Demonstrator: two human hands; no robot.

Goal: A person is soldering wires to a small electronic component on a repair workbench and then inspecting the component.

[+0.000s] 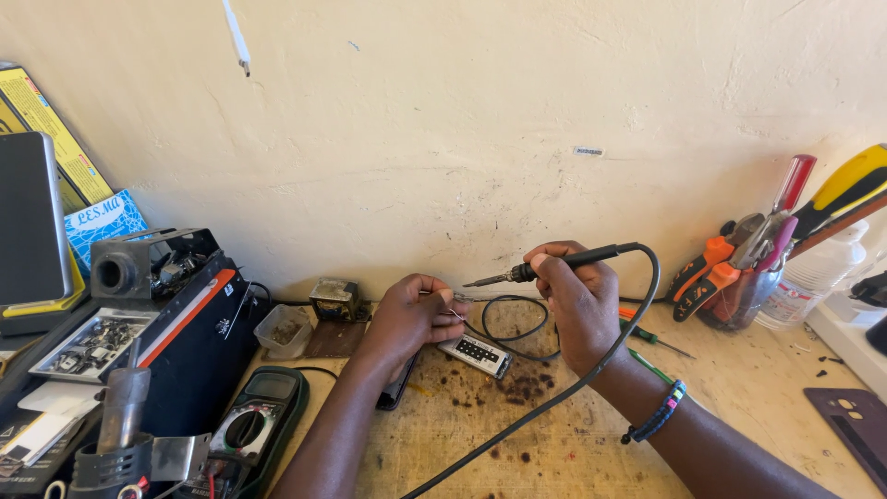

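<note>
Forearms come up from the bottom edge, the right one wearing a beaded bracelet (658,415). From there, the right hand (580,300) is closed firmly around the black handle of a soldering iron (554,265), thumb and fingers wrapped pen-fashion, tip angled down and to the left. Its black cable (591,370) loops over the wrist and trails back across the wooden bench (517,434).

Just left of the iron's tip, the left hand (411,314) pinches something thin between thumb and fingertips; it looks like a strand of wire or solder, though it is too fine to be sure. Directly below the tip, lying flat on the bench, is a small circuit board (476,355) with a row of dark contacts. It lies between the two hands, apart from the tip.

Doing this well would seem to call for a steady right wrist, perhaps braced on the bench, with the tip touched only briefly to the joint and the strand kept taut and fed from the side.

Left of the iron sit a small transformer (334,299), a clear plastic tub (283,330) and a green multimeter (249,425). Well right of it stands a cup of pliers and screwdrivers (753,268).
</note>
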